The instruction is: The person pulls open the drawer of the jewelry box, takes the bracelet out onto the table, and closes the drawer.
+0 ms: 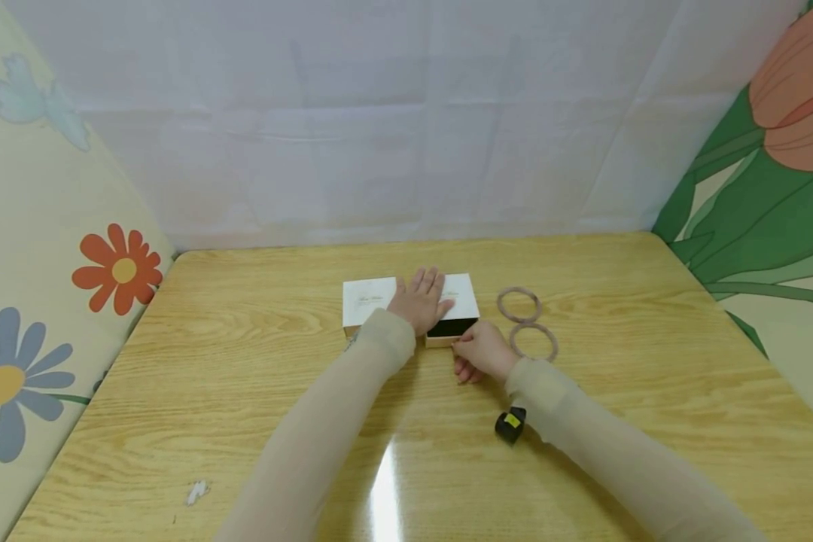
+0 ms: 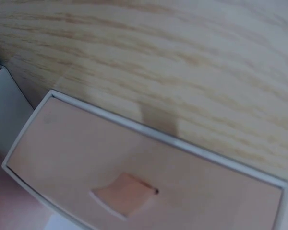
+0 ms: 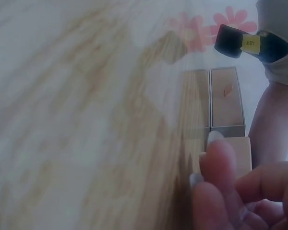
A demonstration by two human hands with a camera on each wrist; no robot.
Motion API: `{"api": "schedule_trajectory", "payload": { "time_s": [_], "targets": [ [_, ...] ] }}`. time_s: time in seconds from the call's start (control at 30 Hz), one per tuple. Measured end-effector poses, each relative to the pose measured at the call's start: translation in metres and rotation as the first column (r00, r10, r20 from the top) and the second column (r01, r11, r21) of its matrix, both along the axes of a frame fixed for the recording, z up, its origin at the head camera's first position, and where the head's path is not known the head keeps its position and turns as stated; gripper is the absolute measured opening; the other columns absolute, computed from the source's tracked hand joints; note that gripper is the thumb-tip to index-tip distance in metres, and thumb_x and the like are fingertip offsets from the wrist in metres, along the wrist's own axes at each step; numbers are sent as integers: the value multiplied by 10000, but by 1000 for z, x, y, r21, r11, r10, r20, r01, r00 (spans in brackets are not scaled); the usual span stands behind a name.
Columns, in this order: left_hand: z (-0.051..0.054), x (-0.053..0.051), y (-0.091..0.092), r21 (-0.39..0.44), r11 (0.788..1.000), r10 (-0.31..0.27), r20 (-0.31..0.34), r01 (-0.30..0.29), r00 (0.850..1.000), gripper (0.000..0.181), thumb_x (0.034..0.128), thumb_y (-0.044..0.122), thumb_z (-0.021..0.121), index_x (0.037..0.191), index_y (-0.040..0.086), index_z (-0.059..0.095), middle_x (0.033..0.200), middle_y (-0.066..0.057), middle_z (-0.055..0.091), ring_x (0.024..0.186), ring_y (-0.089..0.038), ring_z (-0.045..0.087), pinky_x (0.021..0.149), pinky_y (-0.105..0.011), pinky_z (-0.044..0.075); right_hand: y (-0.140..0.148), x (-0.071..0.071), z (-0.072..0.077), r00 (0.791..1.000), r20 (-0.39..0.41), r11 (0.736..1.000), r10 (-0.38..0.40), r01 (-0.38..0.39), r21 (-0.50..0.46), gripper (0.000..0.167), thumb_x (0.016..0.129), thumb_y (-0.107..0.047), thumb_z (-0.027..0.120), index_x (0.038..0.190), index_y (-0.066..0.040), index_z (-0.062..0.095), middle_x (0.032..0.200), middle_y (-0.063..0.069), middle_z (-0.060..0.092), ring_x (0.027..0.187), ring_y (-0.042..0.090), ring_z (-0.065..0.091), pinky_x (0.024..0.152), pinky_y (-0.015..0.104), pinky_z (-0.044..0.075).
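Two white drawer boxes stand side by side on the table. The right box (image 1: 459, 290) has its drawer (image 1: 440, 342) partly pulled out, showing a black inside. Flat across the tops, near where the boxes meet, lies my left hand (image 1: 416, 302), its fingers straight. My right hand (image 1: 485, 350) pinches the drawer's front; the fingers hide the exact spot. The left box (image 1: 366, 299) is closed, with a peach front and a small peach pull tab (image 2: 125, 194) in the left wrist view.
Two pinkish ring-shaped bangles, a far one (image 1: 500, 307) and a nearer one (image 1: 554, 342), lie just right of the boxes. A black wrist camera (image 1: 510, 427) hangs by the right sleeve. White cloth (image 1: 379, 150) backs the wooden table (image 1: 244, 361).
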State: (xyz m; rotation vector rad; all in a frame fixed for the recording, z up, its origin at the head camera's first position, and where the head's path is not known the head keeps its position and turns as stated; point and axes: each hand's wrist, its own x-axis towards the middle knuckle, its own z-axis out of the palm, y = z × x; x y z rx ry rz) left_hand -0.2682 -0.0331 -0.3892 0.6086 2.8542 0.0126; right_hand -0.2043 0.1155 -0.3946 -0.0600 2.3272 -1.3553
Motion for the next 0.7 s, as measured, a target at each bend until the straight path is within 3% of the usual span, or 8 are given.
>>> {"api": "schedule_trajectory", "payload": {
  "time_s": [0.17, 0.4, 0.7],
  "targets": [
    [2, 1, 0, 7, 1000, 3, 15, -3, 1000, 646, 1051, 490, 142, 1578, 133, 32, 1629, -42, -32, 1480, -208, -44, 1174, -491, 24, 0, -2, 0, 1000, -2, 1000, -3, 3, -8, 258, 956, -3, 504, 784, 116, 654, 538, 45, 622, 427, 100, 595, 409, 230, 489],
    [-6, -7, -1, 10, 1000, 3, 31, -4, 1000, 668, 1035, 519, 108, 1575, 144, -14, 1624, -30, -78, 1473, -198, -85, 1170, -492, -10, 0, -4, 0, 1000, -5, 1000, -6, 6, -1, 261, 962, -12, 503, 790, 107, 660, 532, 33, 616, 429, 100, 596, 412, 232, 488],
    [-6, -7, 0, 2, 1000, 9, 33, -9, 999, 663, 1039, 512, 130, 1575, 144, -2, 1624, -37, -71, 1478, -213, -72, 1170, -504, 10, -1, -7, 1, 1000, 4, 1000, 2, -2, 11, 270, 967, -8, 497, 778, 103, 655, 543, 41, 620, 436, 100, 598, 422, 230, 494]
  ]
}}
